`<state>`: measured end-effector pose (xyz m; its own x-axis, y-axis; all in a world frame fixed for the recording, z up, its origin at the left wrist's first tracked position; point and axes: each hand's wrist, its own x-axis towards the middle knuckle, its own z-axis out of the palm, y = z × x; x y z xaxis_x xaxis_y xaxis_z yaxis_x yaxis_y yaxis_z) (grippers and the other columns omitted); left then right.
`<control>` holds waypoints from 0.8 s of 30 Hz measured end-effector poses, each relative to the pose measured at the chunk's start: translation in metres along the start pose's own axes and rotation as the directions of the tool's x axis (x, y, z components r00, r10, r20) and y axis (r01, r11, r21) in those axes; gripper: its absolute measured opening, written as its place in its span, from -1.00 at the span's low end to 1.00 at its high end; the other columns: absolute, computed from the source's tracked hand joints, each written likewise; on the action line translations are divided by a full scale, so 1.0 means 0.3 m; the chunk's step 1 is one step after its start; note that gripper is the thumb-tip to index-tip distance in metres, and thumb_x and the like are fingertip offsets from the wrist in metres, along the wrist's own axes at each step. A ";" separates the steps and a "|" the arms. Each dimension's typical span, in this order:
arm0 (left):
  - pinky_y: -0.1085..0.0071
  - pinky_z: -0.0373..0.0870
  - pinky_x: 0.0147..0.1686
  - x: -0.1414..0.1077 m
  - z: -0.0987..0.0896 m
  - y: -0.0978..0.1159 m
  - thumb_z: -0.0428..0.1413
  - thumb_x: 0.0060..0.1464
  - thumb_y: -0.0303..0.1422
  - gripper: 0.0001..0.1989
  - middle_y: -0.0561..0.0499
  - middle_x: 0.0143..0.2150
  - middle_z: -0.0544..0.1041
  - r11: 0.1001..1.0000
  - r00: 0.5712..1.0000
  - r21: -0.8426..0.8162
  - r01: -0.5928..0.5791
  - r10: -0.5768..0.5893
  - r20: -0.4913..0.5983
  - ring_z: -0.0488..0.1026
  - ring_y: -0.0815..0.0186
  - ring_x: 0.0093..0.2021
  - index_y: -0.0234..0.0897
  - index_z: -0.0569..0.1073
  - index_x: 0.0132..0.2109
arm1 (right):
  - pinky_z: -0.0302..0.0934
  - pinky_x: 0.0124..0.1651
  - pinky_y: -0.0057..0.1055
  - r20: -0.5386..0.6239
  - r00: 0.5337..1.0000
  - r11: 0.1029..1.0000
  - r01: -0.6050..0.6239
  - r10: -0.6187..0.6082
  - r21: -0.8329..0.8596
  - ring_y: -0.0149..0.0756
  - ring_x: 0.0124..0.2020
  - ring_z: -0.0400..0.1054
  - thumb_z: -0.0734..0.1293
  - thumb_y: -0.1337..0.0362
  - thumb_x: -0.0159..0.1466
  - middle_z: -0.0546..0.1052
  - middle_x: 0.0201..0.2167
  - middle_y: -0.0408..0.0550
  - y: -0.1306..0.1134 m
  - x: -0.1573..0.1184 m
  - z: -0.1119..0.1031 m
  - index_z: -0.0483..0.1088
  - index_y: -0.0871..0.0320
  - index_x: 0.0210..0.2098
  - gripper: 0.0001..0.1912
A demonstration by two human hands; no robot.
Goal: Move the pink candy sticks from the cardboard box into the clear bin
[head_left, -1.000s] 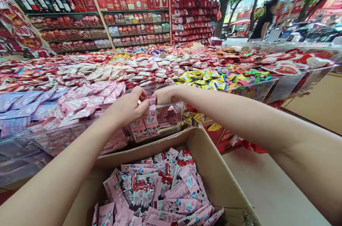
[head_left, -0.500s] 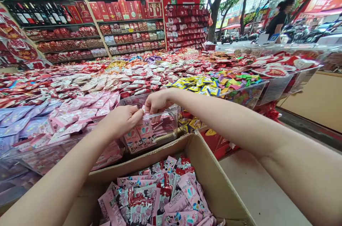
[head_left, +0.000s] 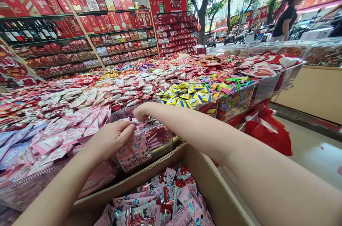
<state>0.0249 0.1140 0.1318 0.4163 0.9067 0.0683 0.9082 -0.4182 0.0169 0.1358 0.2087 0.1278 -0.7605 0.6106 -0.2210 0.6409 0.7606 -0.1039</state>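
Note:
Both of my hands are at a clear plastic bin (head_left: 166, 144) in the middle. My left hand (head_left: 113, 139) is closed at the bin's front left rim, thumb and forefinger together; what they grip is hidden. My right hand (head_left: 143, 112) reaches over the bin, bent down at the wrist, its fingers out of sight inside. Pink cartoon-printed packets (head_left: 137, 145) stand against the front wall of the bin, with red-and-pink ones (head_left: 156, 137) to their right. Below, an open cardboard box (head_left: 213, 179) holds many pink and red sweet packets (head_left: 191, 201).
Pink packets (head_left: 61, 129) heap up to the left, yellow-and-blue sweets (head_left: 187, 94) to the right. A red bag (head_left: 269, 133) sits by the right-hand bins. Shelves of red boxes (head_left: 117, 21) rise behind. A person (head_left: 284, 22) stands at far right.
The view has shifted right, bringing the red bag into sight. My right hand has sunk deeper into the bin, hiding its fingers. My left hand stays at the rim.

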 end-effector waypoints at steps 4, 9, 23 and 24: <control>0.35 0.27 -0.24 0.003 0.003 -0.005 -0.25 0.07 -0.12 -0.55 -0.05 -0.18 0.53 0.999 1.000 -0.050 -0.014 0.013 -0.010 0.42 0.12 -0.21 -0.23 0.47 -0.27 | 0.19 -0.22 -0.47 -0.016 0.999 0.997 -0.052 0.052 -0.050 -0.35 -0.33 0.26 0.23 0.55 -0.04 0.47 -0.42 -0.01 0.001 -0.017 0.000 0.43 0.43 -0.36 -0.75; 0.37 0.29 -0.31 0.000 0.002 -0.006 -0.21 0.03 -0.11 -0.56 -0.03 -0.28 0.56 0.997 1.000 -0.078 0.017 -0.018 -0.021 0.44 0.14 -0.30 -0.23 0.48 -0.28 | 0.16 -0.32 -0.49 -0.113 0.990 0.994 -0.093 0.085 -0.065 -0.34 -0.33 0.27 0.19 0.51 0.05 0.46 -0.32 0.08 -0.039 -0.104 -0.029 0.41 0.43 -0.28 -0.74; 0.42 0.27 -0.34 0.003 -0.002 -0.005 -0.25 0.03 -0.10 -0.53 -0.02 -0.27 0.51 0.992 0.995 -0.120 0.033 -0.020 0.102 0.42 0.20 -0.30 -0.29 0.44 -0.25 | 0.10 -0.55 -0.53 -0.110 0.987 0.754 -0.014 0.114 0.657 -0.54 -0.68 0.07 0.14 0.59 0.00 0.16 -0.72 -0.25 -0.085 -0.185 0.055 0.35 0.32 -0.49 -0.80; 0.43 0.28 -0.32 0.004 -0.002 -0.009 -0.25 0.02 -0.09 -0.52 -0.01 -0.25 0.52 0.991 0.993 -0.133 0.035 -0.019 0.118 0.42 0.20 -0.28 -0.28 0.45 -0.24 | 0.12 -0.53 -0.53 -0.091 0.989 0.716 -0.020 0.116 0.698 -0.53 -0.66 0.11 0.13 0.59 0.00 0.21 -0.70 -0.23 -0.082 -0.182 0.061 0.37 0.32 -0.46 -0.78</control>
<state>0.0230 0.1163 0.1323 0.4007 0.9148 -0.0503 0.9084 -0.3896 0.1514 0.1634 0.1526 0.1247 -0.6871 0.7125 -0.1421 0.5467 0.3783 -0.7470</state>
